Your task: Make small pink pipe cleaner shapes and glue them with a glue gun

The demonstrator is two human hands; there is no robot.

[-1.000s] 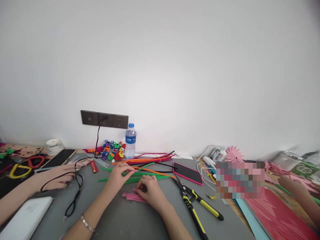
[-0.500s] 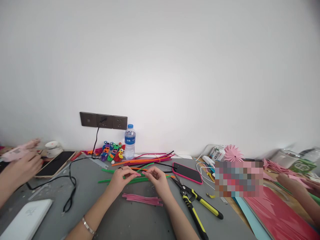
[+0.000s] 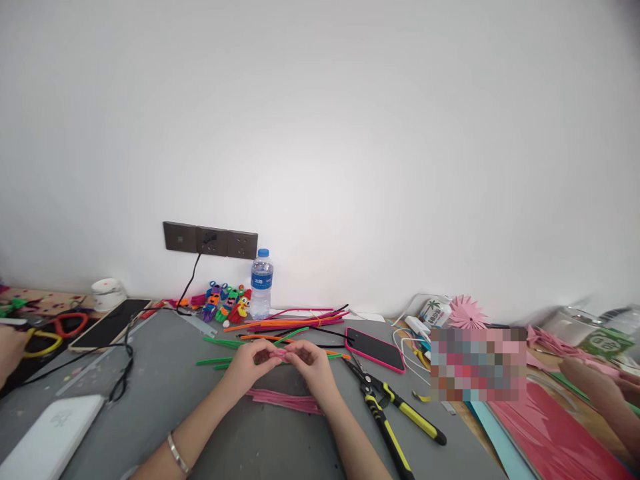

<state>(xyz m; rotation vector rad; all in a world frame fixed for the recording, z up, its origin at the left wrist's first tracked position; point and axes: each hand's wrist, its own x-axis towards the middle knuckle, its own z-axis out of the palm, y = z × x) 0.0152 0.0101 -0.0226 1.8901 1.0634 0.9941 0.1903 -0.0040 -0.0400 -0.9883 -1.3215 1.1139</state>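
Both hands meet fingertip to fingertip above the grey table. My left hand (image 3: 254, 365), with a silver bracelet on the wrist, is closed in a pinch on a small pink piece (image 3: 281, 353). From the other side my right hand (image 3: 306, 365) pinches the same piece, whose exact shape the fingers hide. Just below the hands lies a bundle of pink strips (image 3: 287, 401). Green strips (image 3: 215, 363) lie behind and beside the hands. Farther back are orange and red strips (image 3: 300, 321) tied together, and black ones.
Yellow-black cutters (image 3: 387, 407) and a pink-cased phone (image 3: 375, 349) lie to the right. At the back stand a water bottle (image 3: 261, 287) and colourful figures (image 3: 227, 303). A white power bank (image 3: 55, 433), black cable and other people's hands are at the sides.
My hands have come closer together around the pink piece. At the far left, another person's hand has moved away, and red and yellow scissor handles now show there.
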